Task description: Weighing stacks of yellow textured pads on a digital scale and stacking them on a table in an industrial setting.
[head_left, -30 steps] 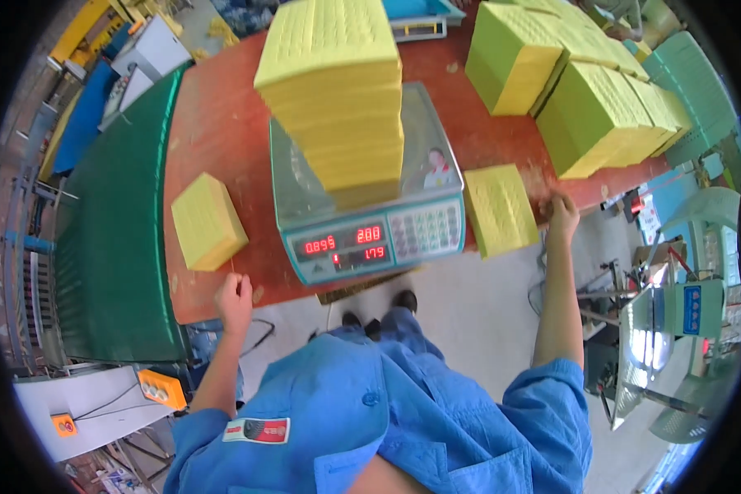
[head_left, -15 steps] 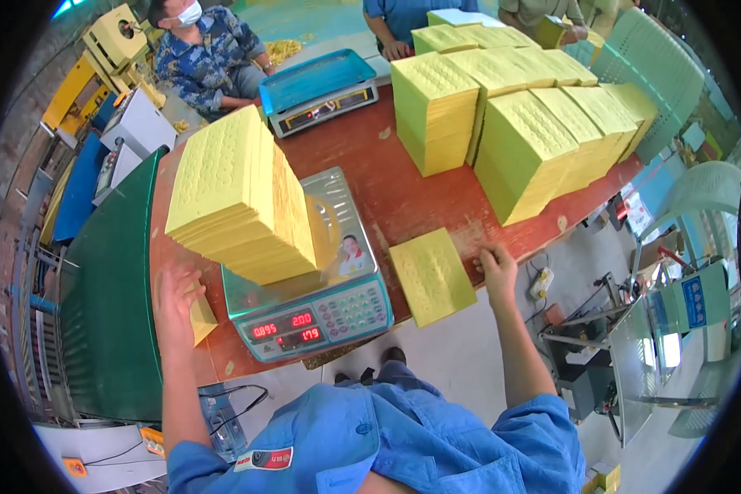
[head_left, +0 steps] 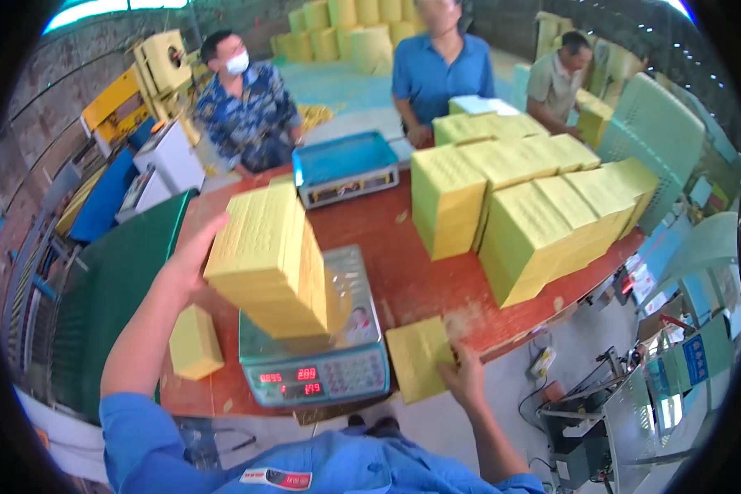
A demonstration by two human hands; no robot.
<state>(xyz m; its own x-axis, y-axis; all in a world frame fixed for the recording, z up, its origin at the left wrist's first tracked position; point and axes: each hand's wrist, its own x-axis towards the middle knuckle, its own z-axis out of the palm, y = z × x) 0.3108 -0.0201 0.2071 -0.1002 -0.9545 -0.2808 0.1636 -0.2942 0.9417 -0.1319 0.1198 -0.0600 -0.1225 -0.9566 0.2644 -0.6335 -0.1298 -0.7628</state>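
Observation:
A tall stack of yellow embossed paper [head_left: 259,263] stands on the metal pan of a digital scale [head_left: 313,375] with lit red figures. My left hand [head_left: 191,259] is at the stack's left side, fingers stretched up along it; some fingertips are hidden behind the paper. Below that hand, a smaller yellow paper block [head_left: 194,342] rests on the red table. Right of the scale lies a thin yellow paper pad [head_left: 418,358] at the table's front edge. My right hand [head_left: 464,372] has its fingers curled on the pad's right edge.
Several tall yellow paper stacks [head_left: 527,222] fill the right side of the red table [head_left: 370,222]. A second scale with a blue tray [head_left: 346,160] stands at the back. A green board [head_left: 123,272] borders the left. Three people are beyond the table.
The view has tilted up, showing more of the room. My left hand has moved from beside the small block up to the tall stack. My right hand has come onto the thin pad's edge.

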